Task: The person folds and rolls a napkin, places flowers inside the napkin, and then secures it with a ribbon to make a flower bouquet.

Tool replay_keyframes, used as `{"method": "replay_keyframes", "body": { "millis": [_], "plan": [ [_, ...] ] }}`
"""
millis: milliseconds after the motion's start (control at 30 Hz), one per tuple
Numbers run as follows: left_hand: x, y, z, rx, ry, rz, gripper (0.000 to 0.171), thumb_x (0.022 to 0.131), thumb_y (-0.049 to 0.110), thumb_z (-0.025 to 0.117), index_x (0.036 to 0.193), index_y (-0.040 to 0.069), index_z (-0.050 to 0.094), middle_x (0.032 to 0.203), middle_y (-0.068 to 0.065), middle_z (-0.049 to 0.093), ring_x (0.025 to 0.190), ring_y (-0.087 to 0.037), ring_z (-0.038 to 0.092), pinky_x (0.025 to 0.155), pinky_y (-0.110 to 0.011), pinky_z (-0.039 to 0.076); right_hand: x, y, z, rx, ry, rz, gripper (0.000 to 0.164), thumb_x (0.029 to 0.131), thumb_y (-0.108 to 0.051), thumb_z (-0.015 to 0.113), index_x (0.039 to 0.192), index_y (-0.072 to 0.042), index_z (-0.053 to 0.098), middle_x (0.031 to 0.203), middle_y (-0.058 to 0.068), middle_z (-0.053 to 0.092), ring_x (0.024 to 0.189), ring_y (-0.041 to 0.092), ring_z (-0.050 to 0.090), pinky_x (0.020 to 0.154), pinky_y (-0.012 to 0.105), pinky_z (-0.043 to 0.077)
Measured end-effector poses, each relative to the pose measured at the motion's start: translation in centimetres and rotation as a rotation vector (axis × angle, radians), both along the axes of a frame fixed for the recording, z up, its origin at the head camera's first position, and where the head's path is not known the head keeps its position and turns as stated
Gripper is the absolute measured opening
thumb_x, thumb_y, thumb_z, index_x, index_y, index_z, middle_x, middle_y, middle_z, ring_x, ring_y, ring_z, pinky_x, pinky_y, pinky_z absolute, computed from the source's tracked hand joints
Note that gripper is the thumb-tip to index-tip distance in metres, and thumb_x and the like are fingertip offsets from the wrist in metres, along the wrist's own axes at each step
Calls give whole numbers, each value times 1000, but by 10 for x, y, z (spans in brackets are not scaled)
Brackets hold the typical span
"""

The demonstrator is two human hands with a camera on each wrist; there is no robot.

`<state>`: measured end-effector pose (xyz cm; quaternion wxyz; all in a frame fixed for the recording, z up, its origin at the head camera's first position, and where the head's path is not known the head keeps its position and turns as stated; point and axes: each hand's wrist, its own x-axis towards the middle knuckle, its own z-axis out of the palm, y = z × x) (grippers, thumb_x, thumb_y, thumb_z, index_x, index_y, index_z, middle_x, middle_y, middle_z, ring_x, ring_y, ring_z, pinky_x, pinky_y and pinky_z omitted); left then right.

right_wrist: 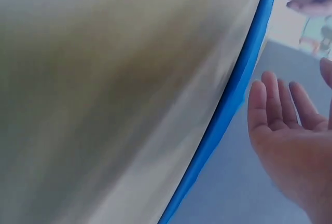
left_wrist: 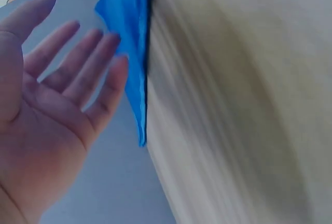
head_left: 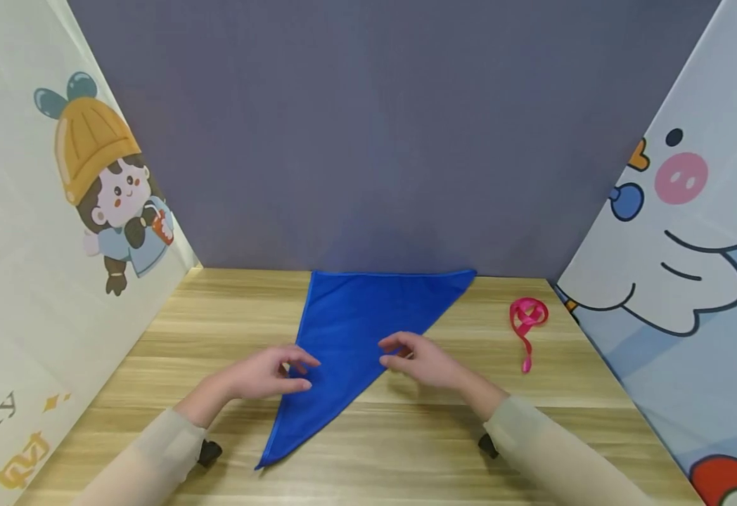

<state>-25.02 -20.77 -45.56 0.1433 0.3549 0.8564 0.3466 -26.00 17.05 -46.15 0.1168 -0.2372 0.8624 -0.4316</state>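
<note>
The blue triangular cloth lay on the wood-grain tabletop at the middle of the head view, one corner pointing to the lower left. Your left hand hovered over its left edge and your right hand over its slanting edge, the fingers of both released and loosely bent. A pink ribbon lay looped at right of the frame.

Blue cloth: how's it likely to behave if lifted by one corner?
Probably floppy: the cloth shows soft wrinkles, so it should droop from the grip. Likely light: it looks thin in the wrist views. Unlikely to roll or tip, since it lies flat on the table.
</note>
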Motion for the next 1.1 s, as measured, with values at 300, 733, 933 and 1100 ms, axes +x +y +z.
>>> {"method": "replay_keyframes", "body": {
  "millis": [300, 733, 933, 1100],
  "plan": [
    [18, -20, -7, 59, -206, -107, 16, 101, 19, 79, 112, 7, 80, 107, -3, 80, 89, -4, 71, 81, -24, 60, 54, -53, -8, -139, -236, 172, 31, 104, -19, 76, 130, -2, 74, 119, 10, 78, 93, 12, 71, 76, 26, 60],
    [21, -25, -13, 74, -424, -185, 14, 99, 5, 76, 112, -1, 74, 99, -6, 76, 80, -3, 64, 72, -17, 52, 83, -123, -7, -63, -285, 306, 26, 93, -12, 87, 118, -12, 80, 94, -5, 79, 67, 0, 62, 56, 17, 49],
    [18, -27, -11, 44, -419, -228, 18, 101, 6, 74, 118, 0, 73, 105, -13, 76, 84, -3, 64, 77, -17, 52, 87, -144, -12, -22, -294, 341, 27, 89, -9, 90, 114, -11, 80, 92, -14, 70, 68, -2, 60, 59, 17, 51],
    [16, -30, -13, 52, -463, -236, 17, 101, 3, 71, 118, -2, 72, 105, -18, 75, 87, -3, 64, 80, -17, 52, 87, -153, -13, 151, -115, 361, 30, 86, -14, 93, 113, -17, 80, 95, -20, 67, 85, -8, 59, 80, 13, 53]
  ]
}}
